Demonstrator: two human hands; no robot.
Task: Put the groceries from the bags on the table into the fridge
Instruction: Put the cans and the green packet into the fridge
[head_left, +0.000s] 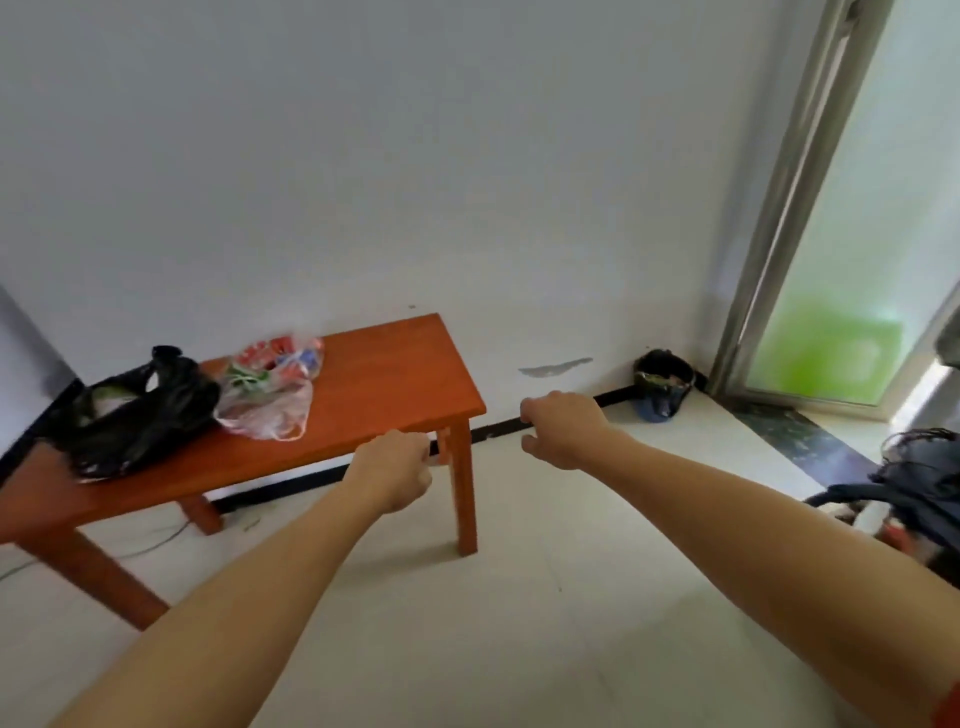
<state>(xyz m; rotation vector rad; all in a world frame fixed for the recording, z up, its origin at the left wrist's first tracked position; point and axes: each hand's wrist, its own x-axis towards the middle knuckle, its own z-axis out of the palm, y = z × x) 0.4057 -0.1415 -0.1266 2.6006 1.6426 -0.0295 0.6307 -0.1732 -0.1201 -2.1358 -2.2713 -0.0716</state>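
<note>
No words can be read on anything; the print on the clear bag (270, 395) is too blurry. That bag is see-through with red, green and blue shapes on it, and it looks crumpled and soft. It lies on the table (374, 374), near the middle. The black bag (140, 410) sits just beside it, toward the table's far left end, touching it. Its top gapes and something pale shows inside.

The table is orange-brown wood and stands against the white wall. Both arms reach out toward it. The left hand (395, 470) is at the table's near edge, by the front leg, with its fingers curled in loosely and holding nothing. The right hand (563, 428) is off the table's right end, in the air over the floor, fingers curled too and empty.

A dark bucket (662, 384) stands in the corner, well right of the table. A dark pile (914, 493) lies on the floor farther right.
</note>
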